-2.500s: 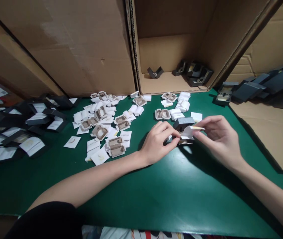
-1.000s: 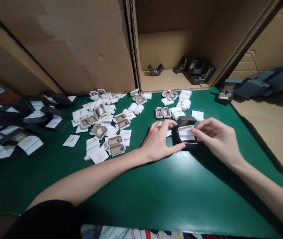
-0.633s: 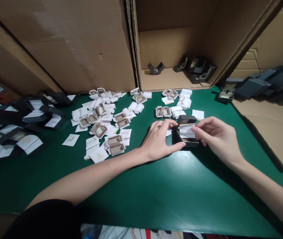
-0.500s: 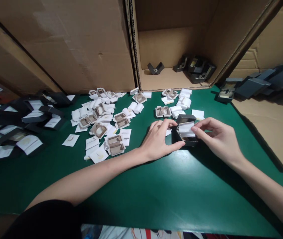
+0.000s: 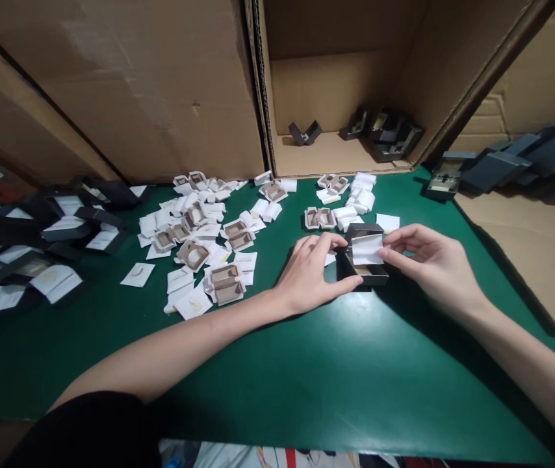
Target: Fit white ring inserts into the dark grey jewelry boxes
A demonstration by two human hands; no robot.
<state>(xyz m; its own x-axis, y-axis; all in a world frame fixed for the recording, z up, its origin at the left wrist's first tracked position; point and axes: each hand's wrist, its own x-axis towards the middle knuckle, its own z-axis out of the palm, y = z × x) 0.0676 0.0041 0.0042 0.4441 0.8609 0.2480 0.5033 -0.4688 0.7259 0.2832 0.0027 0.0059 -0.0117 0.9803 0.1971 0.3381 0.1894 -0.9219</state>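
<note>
Just right of the frame's centre, a small black hinged box (image 5: 361, 260) stood open on the green table (image 5: 307, 377). The left hand (image 5: 309, 273) steadied it, thumb along the near edge and fingers (image 5: 329, 242) curled over the left wall, closed on the box. The right hand (image 5: 428, 263) pinched a white card (image 5: 366, 248) by its right edge between thumb and fingertips, holding it tilted inside the raised lid.

To seat the card well, it seemed wise to keep the left hand firm so the box did not slide, line the card's edges up with the lid's inner walls, and press it flat from one side to the other rather than at the centre, which could buckle it. A light pinch would avoid creasing the paper.

Left of centre lay a scatter of white cards and tan inserts (image 5: 209, 240), with a smaller group (image 5: 343, 205) just behind the box. More black boxes (image 5: 48, 240) were heaped at the left edge. At the upper middle, an open cardboard carton (image 5: 336, 84) on its side held several dark boxes (image 5: 379, 133), and dark sleeves (image 5: 511, 162) lay at the upper right.
</note>
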